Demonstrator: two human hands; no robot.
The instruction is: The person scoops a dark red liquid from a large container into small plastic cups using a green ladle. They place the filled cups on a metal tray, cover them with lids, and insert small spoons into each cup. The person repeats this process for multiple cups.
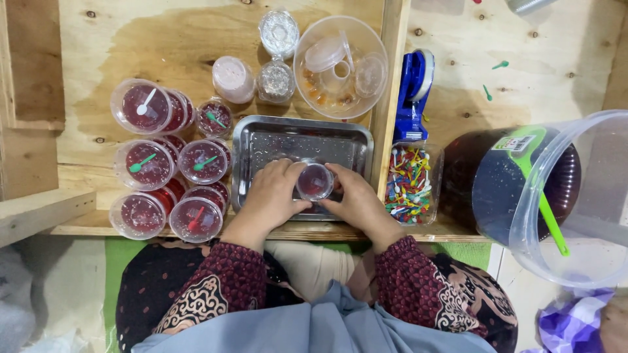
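Now both hands clasp small red-filled cup (pixel 314 181) over steel tray (pixel 261 140): left hand (pixel 273 196), right hand (pixel 353 199); best keep cup level, press evenly.

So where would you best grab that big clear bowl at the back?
Probably by the rim of the clear bowl, from above at its near edge. It stands upright and open, its wall is wide and rounded, and lids lie inside, so only the thin rim offers a pinch.

Both hands (pixel 314 196) curled inward (fingertips nearly meeting).
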